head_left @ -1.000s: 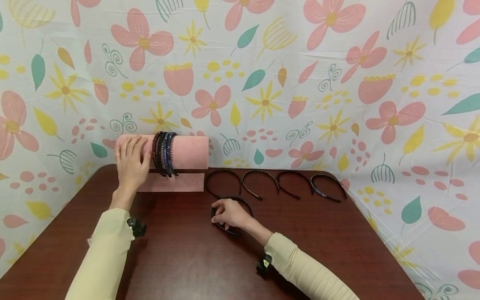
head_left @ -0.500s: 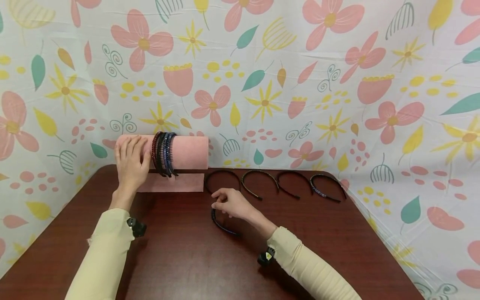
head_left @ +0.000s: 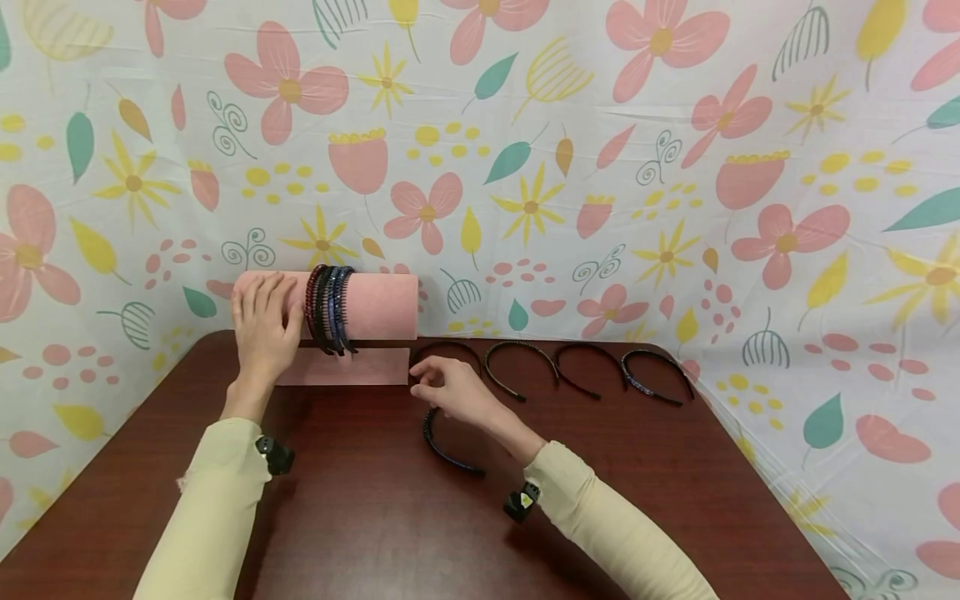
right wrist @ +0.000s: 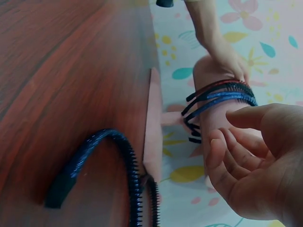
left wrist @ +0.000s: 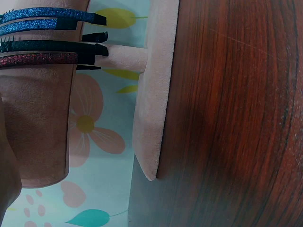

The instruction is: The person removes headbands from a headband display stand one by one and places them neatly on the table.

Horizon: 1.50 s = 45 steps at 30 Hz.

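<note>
Head view: left hand (head_left: 262, 321) on roll (head_left: 381, 306), right hand (head_left: 457, 392) bearing nothing

The left hand lies over the roll's left end, fingers along the top, thumb set apart. The likely purpose is steadiness: the left-wrist view shows the roll carried above its base (head_left: 345, 367) by a narrow post (left wrist: 125, 57), so a push could rock it.

The worn bands (head_left: 330, 308) ring the roll just beside that hand, bunched together, with their ends projecting free below. Being springy arcs, they presumably grip by their own tension.

The right hand hangs above the table (head_left: 360, 517), near the base's right end. Thumb and fingers are loosely bent with a moderate gap, and the right-wrist view shows nothing between them.

The near band (right wrist: 80, 153) lies on the table under and in front of the right hand, which partly hides it. Four rear bands (head_left: 557, 367) lie along the far edge, right of the base, the leftmost partly covered by that hand. Side-by-side placing probably serves to keep each one easy to pick out.
</note>
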### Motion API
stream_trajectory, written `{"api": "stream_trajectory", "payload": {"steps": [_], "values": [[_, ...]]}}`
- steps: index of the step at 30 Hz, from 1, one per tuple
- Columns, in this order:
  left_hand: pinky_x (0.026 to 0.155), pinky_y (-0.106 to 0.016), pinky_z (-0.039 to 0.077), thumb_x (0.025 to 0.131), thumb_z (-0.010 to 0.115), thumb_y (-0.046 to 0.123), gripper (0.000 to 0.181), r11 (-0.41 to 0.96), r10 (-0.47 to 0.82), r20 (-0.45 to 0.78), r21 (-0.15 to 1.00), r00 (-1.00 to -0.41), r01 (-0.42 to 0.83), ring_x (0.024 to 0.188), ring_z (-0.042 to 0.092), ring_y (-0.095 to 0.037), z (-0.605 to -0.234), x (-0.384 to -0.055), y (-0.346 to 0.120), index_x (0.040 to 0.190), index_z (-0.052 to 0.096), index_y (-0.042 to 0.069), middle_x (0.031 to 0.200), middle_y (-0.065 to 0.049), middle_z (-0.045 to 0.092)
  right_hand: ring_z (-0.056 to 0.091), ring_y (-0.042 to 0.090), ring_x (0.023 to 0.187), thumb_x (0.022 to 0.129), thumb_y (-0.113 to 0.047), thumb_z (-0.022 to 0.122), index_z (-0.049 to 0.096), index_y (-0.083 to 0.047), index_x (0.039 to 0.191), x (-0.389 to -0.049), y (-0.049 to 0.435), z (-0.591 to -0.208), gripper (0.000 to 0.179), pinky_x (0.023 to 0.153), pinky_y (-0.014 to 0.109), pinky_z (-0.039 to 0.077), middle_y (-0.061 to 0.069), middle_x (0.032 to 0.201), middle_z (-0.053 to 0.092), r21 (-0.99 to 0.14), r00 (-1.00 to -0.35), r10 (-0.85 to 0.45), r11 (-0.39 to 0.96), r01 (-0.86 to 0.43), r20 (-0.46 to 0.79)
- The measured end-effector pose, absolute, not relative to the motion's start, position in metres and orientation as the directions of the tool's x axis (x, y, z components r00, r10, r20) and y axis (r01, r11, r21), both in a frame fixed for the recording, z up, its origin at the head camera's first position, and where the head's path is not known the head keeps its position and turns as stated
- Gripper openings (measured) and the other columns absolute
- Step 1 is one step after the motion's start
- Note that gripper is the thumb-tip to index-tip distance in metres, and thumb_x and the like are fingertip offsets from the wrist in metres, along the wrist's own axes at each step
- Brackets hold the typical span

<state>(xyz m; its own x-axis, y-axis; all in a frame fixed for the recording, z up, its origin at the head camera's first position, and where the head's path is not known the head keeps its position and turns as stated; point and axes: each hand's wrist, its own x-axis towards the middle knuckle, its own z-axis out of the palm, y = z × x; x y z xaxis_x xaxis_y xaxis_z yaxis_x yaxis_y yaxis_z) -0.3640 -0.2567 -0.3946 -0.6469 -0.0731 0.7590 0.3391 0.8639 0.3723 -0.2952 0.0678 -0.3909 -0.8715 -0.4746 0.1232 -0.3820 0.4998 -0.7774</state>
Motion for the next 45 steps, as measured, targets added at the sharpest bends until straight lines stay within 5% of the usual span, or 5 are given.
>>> {"api": "stream_trajectory", "payload": {"steps": [17, 45], "values": [[0.125, -0.05, -0.002, 0.103, 0.042, 0.035, 0.046, 0.863, -0.074, 0.757, 0.375, -0.65, 0.339, 0.146, 0.026, -0.032, -0.395, -0.364, -0.259, 0.141, 0.05, 0.01, 0.151, -0.013, 0.043, 0.06, 0.008, 0.066, 0.095, -0.023, 0.066, 0.066, -0.019, 0.12, -0.306, 0.038, -0.373, 0.025, 0.057, 0.022, 0.047, -0.005, 0.088, 0.067, -0.705, -0.849, -0.458, 0.51, -0.493, 0.262], [0.125, -0.05, -0.002, 0.103, 0.043, 0.036, 0.046, 0.862, -0.072, 0.769, 0.368, -0.635, 0.348, 0.145, 0.027, -0.032, -0.396, -0.367, -0.258, 0.14, 0.051, 0.011, 0.15, -0.012, 0.044, 0.065, 0.007, 0.085, 0.095, -0.023, 0.067, 0.068, -0.012, 0.119, -0.328, 0.001, -0.355, 0.027, 0.075, 0.021, 0.052, -0.004, 0.095, 0.071, -0.555, -0.794, -0.438, 0.569, -0.607, 0.421]]}}
